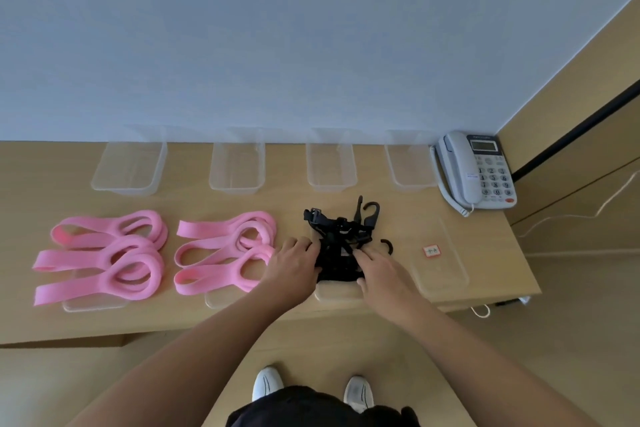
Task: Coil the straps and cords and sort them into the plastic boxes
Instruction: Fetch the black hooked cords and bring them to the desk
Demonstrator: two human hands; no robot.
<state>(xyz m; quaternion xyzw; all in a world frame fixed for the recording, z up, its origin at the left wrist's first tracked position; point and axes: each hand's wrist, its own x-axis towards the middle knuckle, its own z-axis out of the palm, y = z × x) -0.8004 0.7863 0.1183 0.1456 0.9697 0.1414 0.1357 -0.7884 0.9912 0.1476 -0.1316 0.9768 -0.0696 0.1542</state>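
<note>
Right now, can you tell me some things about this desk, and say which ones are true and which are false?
1. The left hand and the right hand both hold the black cords. True.
2. The pink straps are inside the boxes. False: they lie on the desk, in front of the boxes.
3. A telephone sits at the right end of the desk. True.
4. Six boxes stand by the wall. False: there are four.
5. The pink straps lie to the right of the black cords. False: they lie to the left.
</note>
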